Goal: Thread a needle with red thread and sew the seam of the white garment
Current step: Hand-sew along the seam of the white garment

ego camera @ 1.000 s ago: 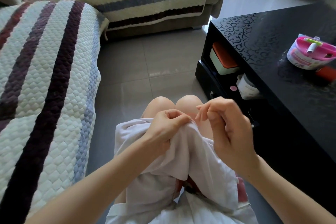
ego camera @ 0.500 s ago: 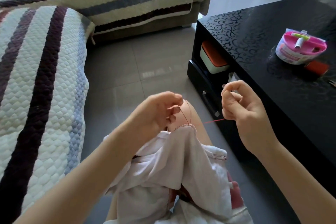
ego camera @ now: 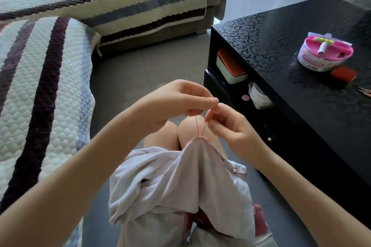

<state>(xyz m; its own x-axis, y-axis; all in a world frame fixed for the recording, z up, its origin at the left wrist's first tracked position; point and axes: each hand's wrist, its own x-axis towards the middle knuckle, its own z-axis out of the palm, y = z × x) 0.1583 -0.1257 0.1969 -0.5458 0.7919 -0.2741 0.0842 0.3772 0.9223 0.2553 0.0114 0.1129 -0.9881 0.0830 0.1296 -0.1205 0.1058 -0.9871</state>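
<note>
Single head-worn view, wide-angle. It faces forward and steeply down over the wearer's own lap. Range is close: both forearms enter from the bottom corners, and the left hand [ego camera: 176,104] and right hand [ego camera: 230,128] meet near frame centre. The red thread [ego camera: 197,126] between them resolves as separate strands. The white garment [ego camera: 180,182] fills the lower middle. The striped sofa [ego camera: 50,86] runs along the left and top edges, the black table [ego camera: 301,106] takes the right side, and grey floor [ego camera: 150,70] shows between. Straight edges bow toward the frame borders.

Both hands [ego camera: 200,110] pinch red thread [ego camera: 197,126] above garment [ego camera: 180,182] seam (needle unseen).
</note>
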